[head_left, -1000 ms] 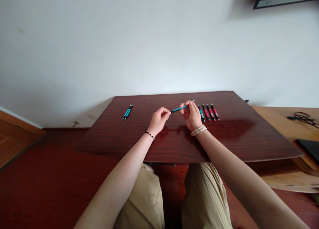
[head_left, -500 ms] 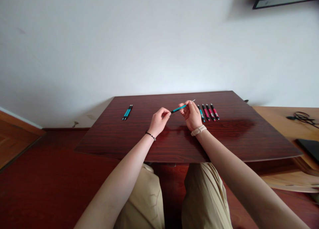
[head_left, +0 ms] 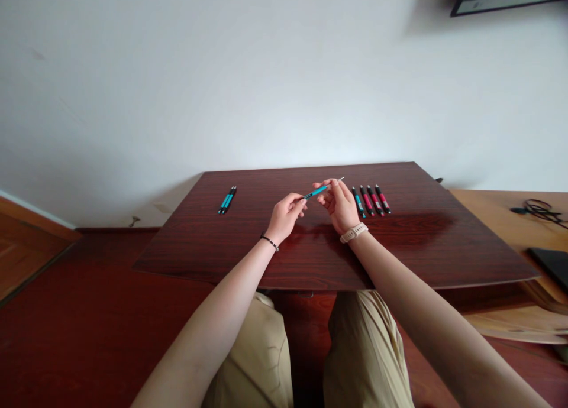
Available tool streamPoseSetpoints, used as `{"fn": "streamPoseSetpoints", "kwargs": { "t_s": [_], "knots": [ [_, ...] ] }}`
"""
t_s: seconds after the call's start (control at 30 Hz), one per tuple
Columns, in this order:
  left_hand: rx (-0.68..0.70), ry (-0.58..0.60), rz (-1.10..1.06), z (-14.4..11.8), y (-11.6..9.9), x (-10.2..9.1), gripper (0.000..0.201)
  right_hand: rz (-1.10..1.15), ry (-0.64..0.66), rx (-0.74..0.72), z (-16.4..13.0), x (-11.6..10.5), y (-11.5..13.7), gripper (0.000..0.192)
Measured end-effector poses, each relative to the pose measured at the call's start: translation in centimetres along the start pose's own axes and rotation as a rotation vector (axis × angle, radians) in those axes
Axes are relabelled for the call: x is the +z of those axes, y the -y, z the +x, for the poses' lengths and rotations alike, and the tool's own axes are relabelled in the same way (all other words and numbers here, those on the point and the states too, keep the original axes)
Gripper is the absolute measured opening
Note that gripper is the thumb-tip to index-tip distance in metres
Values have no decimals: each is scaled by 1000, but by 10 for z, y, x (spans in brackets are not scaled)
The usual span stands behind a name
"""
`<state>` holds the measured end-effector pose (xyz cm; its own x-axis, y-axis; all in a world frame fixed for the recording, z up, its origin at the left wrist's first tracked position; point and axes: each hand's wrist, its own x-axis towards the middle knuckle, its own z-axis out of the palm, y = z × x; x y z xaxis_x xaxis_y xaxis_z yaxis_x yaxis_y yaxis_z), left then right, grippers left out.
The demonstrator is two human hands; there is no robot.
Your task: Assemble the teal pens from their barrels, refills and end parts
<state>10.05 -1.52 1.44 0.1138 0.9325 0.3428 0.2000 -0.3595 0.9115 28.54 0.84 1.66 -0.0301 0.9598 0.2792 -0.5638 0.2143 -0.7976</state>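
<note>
teal pen held over the bench middle

while both hands pinch it, the slim teal pen (head_left: pixel 316 191) hangs tilted above the bench (head_left: pixel 310 260), metal tip toward the wall. the left hand (head_left: pixel 284 216) has its fingers closed on the black near end; the right hand (head_left: pixel 341 207) grips the far half. just right lie four pens in a row (head_left: pixel 371 200), red and teal; two teal pens (head_left: pixel 227 200) rest well apart left. glossy dark wood lies bare toward the near edge.
</note>
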Motion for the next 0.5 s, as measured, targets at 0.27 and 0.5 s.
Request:
{"fn": "streamPoseSetpoints", "kwargs": {
  "t_s": [0.27,0.5],
  "knots": [
    [-60,-129,-334,4,3,-5,27,-88,23,37,-2,2,-2,39],
    [-71,-104,-360,2,1,-2,24,-143,102,58,-6,5,-1,43]
  ]
}}
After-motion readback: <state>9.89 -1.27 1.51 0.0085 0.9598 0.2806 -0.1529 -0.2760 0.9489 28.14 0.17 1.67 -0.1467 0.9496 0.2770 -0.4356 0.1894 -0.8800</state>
